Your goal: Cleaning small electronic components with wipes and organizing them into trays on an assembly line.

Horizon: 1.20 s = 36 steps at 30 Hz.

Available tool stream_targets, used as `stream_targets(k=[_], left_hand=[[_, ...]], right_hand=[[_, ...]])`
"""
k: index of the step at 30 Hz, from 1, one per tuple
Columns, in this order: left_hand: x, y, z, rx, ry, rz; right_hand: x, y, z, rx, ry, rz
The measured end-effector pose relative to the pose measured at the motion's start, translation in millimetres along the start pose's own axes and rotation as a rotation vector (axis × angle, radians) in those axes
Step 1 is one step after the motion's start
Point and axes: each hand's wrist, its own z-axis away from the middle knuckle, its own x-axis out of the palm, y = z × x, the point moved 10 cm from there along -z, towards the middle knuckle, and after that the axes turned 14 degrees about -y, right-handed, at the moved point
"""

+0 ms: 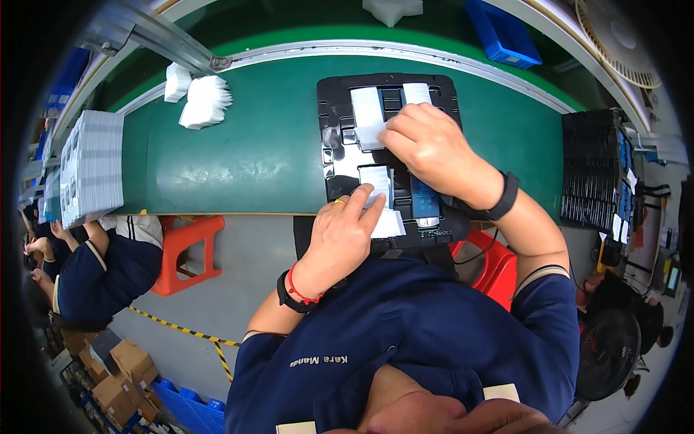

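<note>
In front of me lies a black molded plastic tray (334, 108) with shaped recesses. My right hand (426, 148) is over its upper part, with fingertips pinched at the lower end of a white sheet (367, 108). Another white strip (416, 92) lies just beyond that hand. Lower on the tray, my left hand (341, 230) has its thumb and forefinger closed at a folded white sheet (376, 176). One white flap (389, 225) sticks out beside the thumb. Between the hands and the tray's right edge sits a flat dark-blue part (424, 199), partly covered by my right wrist.
The tray rests on a green table (217, 159). White stacked pieces (204, 101) lie at the back left, and a tall pale stack (92, 170) stands at the left end. Black trays (593, 170) are piled at the right. A co-worker (108, 267) sits at left beside an orange stool (188, 253).
</note>
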Motion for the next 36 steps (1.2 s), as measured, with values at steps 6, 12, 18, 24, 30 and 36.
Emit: stream_targets(k=[6, 12, 18, 24, 30, 36], left_hand=[[-2, -3, 0, -0.029, -0.013, 0.086], [-3, -3, 2, -0.011, -0.031, 0.125], [1, -7, -3, -0.072, -0.092, 0.138], [-5, -15, -10, -0.072, -0.068, 0.14], [3, -13, 6, -0.043, -0.04, 0.07], [8, -4, 13, 0.06, 0.013, 0.154]], right_hand=[[-24, -5, 51, -0.041, -0.01, -0.156], [6, -12, 91, 0.022, -0.057, -0.279], [16, -5, 98, 0.077, -0.008, -0.395], [18, 7, 92, 0.055, -0.026, -0.428], [28, -3, 99, 0.026, -0.031, -0.417], [28, -11, 113, 0.002, 0.031, -0.431]])
